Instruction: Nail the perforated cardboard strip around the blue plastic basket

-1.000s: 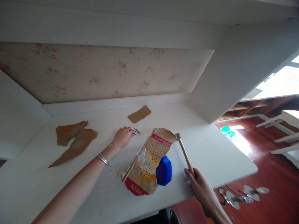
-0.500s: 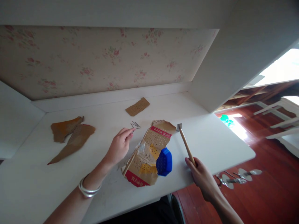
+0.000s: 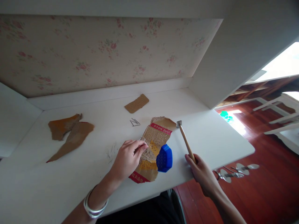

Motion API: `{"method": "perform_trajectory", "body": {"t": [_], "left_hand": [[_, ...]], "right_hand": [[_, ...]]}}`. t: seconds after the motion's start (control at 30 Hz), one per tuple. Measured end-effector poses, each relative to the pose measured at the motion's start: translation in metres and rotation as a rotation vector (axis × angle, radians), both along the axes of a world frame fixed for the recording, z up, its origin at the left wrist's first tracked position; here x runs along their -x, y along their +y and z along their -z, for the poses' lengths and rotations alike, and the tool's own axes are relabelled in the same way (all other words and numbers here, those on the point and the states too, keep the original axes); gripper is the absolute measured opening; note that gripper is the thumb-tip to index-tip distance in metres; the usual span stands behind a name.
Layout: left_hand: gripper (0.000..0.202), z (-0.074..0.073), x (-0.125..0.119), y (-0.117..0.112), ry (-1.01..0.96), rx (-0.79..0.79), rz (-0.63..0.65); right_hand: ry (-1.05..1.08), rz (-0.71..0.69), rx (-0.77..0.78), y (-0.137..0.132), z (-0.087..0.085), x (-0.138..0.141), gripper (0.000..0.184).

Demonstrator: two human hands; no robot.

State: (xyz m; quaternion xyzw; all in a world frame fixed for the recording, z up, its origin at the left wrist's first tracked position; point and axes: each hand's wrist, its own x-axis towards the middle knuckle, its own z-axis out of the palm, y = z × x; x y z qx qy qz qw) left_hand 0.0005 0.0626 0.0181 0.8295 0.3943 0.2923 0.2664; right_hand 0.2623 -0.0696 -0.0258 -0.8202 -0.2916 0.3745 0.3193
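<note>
Your left hand [image 3: 128, 157] pinched together on cardboard [image 3: 153, 146] | your right hand [image 3: 201, 170] grips hammer [image 3: 186, 142] over tabletop [image 3: 210, 137]

Table [image 3: 210, 140]: perforated cardboard [image 3: 158, 137], scraps [image 3: 70, 133], nails [image 3: 135, 122], blue box [image 3: 164, 158].

Strong daylight comes in from the right, where the window area [image 3: 283, 62] is blown out to plain white and a glare patch burns on the red floor [image 3: 263, 193]. The white table [image 3: 210, 140] is bright and evenly lit, with only soft, faint shadows under the left hand [image 3: 128, 158] and the hammer [image 3: 185, 141]. The wide lens bows straight edges toward the corners, and the flowered wallpaper [image 3: 93, 53] looks hazy and slightly soft.
</note>
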Motion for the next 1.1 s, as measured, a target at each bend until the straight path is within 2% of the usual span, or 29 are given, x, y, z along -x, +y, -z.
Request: {"method": "perform_trajectory", "body": {"t": [0.23,0.67,0.77,0.93,1.1], "left_hand": [[0.014,0.003,-0.001,-0.002,-0.022,-0.057,-0.014],[0.017,0.008,-0.001,-0.006,0.054,-0.185,0.042],[0.018,0.009,0.0,-0.006,0.045,-0.196,0.046],[0.014,0.01,0.002,-0.006,0.023,-0.179,0.0],[0.014,0.011,0.002,-0.004,0.022,-0.206,0.007]], "right_hand": [[0.019,0.02,-0.008,0.001,-0.005,0.0,0.042],[-0.002,0.048,-0.051,-0.002,0.001,0.004,0.042],[0.057,0.097,-0.081,-0.006,0.001,0.008,0.042],[0.275,0.197,-0.146,-0.013,0.0,0.018,0.041],[0.354,0.197,-0.165,-0.015,-0.012,0.027,0.041]]}}
